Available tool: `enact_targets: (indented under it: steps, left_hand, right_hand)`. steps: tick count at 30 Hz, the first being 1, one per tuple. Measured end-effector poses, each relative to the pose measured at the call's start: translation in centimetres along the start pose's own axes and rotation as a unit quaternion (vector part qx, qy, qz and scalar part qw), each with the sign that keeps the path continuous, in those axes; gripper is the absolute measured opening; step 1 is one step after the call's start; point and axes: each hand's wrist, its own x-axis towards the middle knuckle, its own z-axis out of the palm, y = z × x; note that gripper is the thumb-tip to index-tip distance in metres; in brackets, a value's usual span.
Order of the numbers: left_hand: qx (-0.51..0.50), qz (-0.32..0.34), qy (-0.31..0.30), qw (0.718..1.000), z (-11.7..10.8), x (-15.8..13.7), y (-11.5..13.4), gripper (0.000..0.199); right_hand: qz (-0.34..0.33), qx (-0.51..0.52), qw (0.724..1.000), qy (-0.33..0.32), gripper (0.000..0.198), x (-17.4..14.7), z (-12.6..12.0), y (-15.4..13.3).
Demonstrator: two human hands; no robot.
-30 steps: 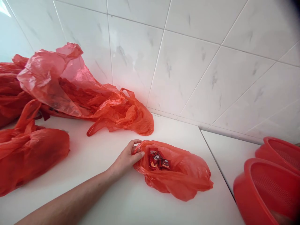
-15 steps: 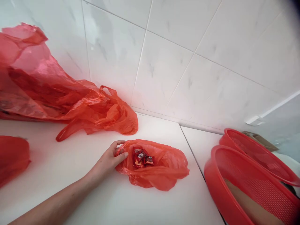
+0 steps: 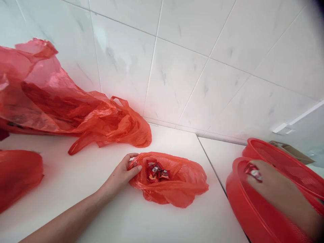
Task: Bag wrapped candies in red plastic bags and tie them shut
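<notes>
The red plastic bag (image 3: 181, 194) lies on the white surface (image 3: 106, 216) to the left of the right hand (image 3: 268, 177), well apart from it, with a seam in the surface running between the two. Its long axis runs from left to right, so one end points roughly toward the near red basket (image 3: 234, 199) and the other sits in the left hand (image 3: 129, 168). That left hand is much the nearer: it pinches the rim, thumb on the inner side, and the mouth gapes upward. Inside, small red packets (image 3: 154, 170) rest toward the left-hand end, leaving the right half of the opening, the part closest to the right hand, looking bare. The right hand is blurred over the near basket, in front of the far basket (image 3: 255, 146); it appears to grip a single packet (image 3: 253, 171), which points back toward the bag, though the fingers' exact hold is unclear.
</notes>
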Motion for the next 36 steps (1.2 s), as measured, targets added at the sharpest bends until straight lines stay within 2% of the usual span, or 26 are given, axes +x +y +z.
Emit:
enact_targets:
  steps: [1, 3, 6, 8, 11, 13, 15, 17, 20, 23, 24, 26, 29, 31, 33, 36]
  left_hand:
    - [-0.001, 0.003, 0.0, 1.0, 0.0, 0.0, -0.1, 0.062]
    - [0.002, 0.006, 0.002, 1.0, -0.1, 0.0, -0.2, 0.061]
    - [0.012, 0.01, 0.0, 1.0, -0.1, -0.2, -0.1, 0.058]
    - [0.019, 0.014, -0.006, 1.0, 0.0, -0.3, 0.0, 0.055]
    - [0.022, 0.017, -0.013, 1.0, 0.0, -0.4, 0.0, 0.053]
    - [0.012, 0.022, -0.015, 1.0, -0.1, -0.3, -0.3, 0.053]
    - [0.001, 0.031, -0.014, 0.999, -0.2, -0.1, -0.7, 0.053]
    - [-0.002, 0.032, -0.008, 0.999, -0.3, 0.0, -0.9, 0.054]
    - [-0.01, 0.034, -0.005, 0.999, -0.3, -0.1, -0.6, 0.054]
    - [-0.029, 0.045, -0.015, 0.998, -0.1, -0.6, 0.3, 0.044]
    - [-0.03, 0.048, -0.018, 0.998, -0.1, -0.7, 0.6, 0.039]
    - [-0.027, 0.053, -0.021, 0.998, -0.2, -0.7, 1.4, 0.032]
    - [-0.039, 0.068, 0.002, 0.997, -0.6, 0.1, 3.1, 0.031]
    - [-0.066, 0.086, 0.031, 0.994, -0.7, 1.0, 5.0, 0.033]
    - [-0.088, 0.117, 0.059, 0.987, -0.7, 2.0, 7.5, 0.033]
    - [-0.117, 0.207, 0.095, 0.967, -0.4, 2.6, 11.9, 0.028]
  right_hand:
    - [0.001, -0.005, 1.0, -0.006, 0.005, -0.5, -0.3, -0.7]
    - [-0.03, -0.005, 1.0, 0.006, 0.016, -1.7, -0.9, -2.6]
    - [-0.159, 0.078, 0.984, 0.019, 0.021, -3.7, -1.0, -6.7]
    - [-0.205, 0.148, 0.968, -0.008, 0.018, -4.5, -0.3, -10.1]
    - [-0.193, 0.192, 0.96, -0.073, 0.017, -4.6, 1.2, -14.3]
    - [-0.184, 0.209, 0.949, -0.149, 0.021, -4.3, 2.5, -15.5]
    - [-0.149, 0.245, 0.94, -0.187, 0.028, -3.9, 3.8, -15.0]
    - [-0.093, 0.269, 0.946, -0.159, 0.035, -3.6, 5.4, -13.0]
    - [0.003, 0.227, 0.969, -0.096, 0.058, -3.8, 8.4, -9.0]
    - [0.09, 0.232, 0.963, -0.106, 0.08, -4.6, 11.3, -5.8]
    - [0.111, 0.255, 0.953, -0.122, 0.077, -5.0, 12.0, -5.2]
    - [0.138, 0.323, 0.919, -0.179, 0.058, -5.5, 12.7, -4.6]
    - [0.157, 0.441, 0.848, -0.249, 0.042, -5.1, 12.1, -5.3]
    - [0.172, 0.527, 0.801, -0.227, 0.036, -3.7, 10.6, -6.2]
    - [0.177, 0.618, 0.748, -0.165, 0.034, -1.6, 8.9, -7.3]
    - [0.164, 0.739, 0.651, -0.053, 0.033, 1.7, 6.3, -8.7]
